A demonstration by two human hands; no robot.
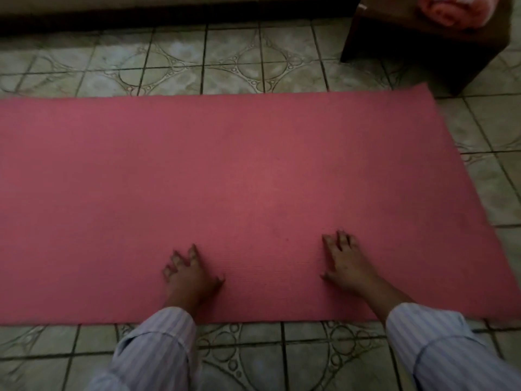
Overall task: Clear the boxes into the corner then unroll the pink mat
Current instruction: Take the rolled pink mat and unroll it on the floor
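Note:
The pink mat [239, 170] lies flat and unrolled across the tiled floor, running off the left edge of the view; its right end is at the right. My left hand [189, 273] rests palm down on the mat near its front edge, fingers spread. My right hand [345, 262] presses flat on the mat to the right of it, fingers apart too. Neither hand holds anything. No boxes are in view.
A dark brown stool or box-like stand [423, 43] sits at the back right with a rolled pink-and-white towel [451, 9] on top. A sofa base [169, 9] runs along the far edge. Patterned floor tiles [225, 66] surround the mat.

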